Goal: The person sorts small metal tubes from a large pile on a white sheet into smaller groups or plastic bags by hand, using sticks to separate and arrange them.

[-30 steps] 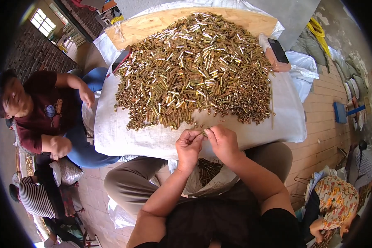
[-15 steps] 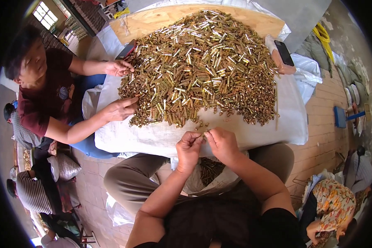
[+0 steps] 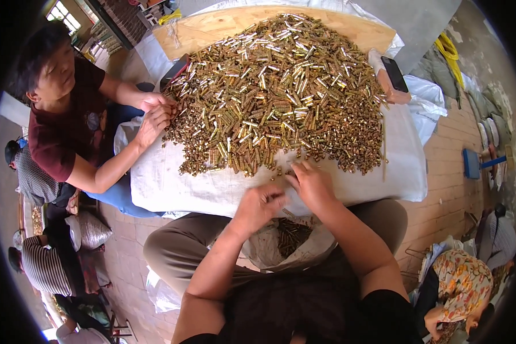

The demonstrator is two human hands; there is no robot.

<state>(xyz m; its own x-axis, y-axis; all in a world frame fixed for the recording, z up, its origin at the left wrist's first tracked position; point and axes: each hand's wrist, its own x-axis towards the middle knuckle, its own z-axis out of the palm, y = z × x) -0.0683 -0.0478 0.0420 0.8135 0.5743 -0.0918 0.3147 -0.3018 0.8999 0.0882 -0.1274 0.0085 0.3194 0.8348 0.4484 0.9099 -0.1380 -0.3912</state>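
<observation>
My left hand (image 3: 257, 207), blurred by motion, is over the table's near edge with its thumb and fingers apart. Below its fingertips a small slim metal piece (image 3: 288, 212) is in the air above an open sack (image 3: 264, 252). The sack stands between my knees and has dark metal rods (image 3: 292, 236) inside. My right hand (image 3: 312, 186) is over the white cloth (image 3: 361, 186), fingers bent and spread at a few loose small nuts (image 3: 278, 172). Beyond lies a big heap of brass-coloured threaded rods (image 3: 281, 86), with small nuts (image 3: 355, 137) along its near sides.
A wooden board (image 3: 229, 26) backs the heap. A black phone (image 3: 394, 74) rests on a block at the right; another dark phone (image 3: 175, 71) lies at the left. A co-worker (image 3: 69, 126) sits at the left, both hands at the heap. Other people (image 3: 458, 284) work behind.
My hands have parted: the left drew back down and left, the right stays near the loose nuts. A slim piece now shows above the sack. The co-worker's hands came together at the heap's edge.
</observation>
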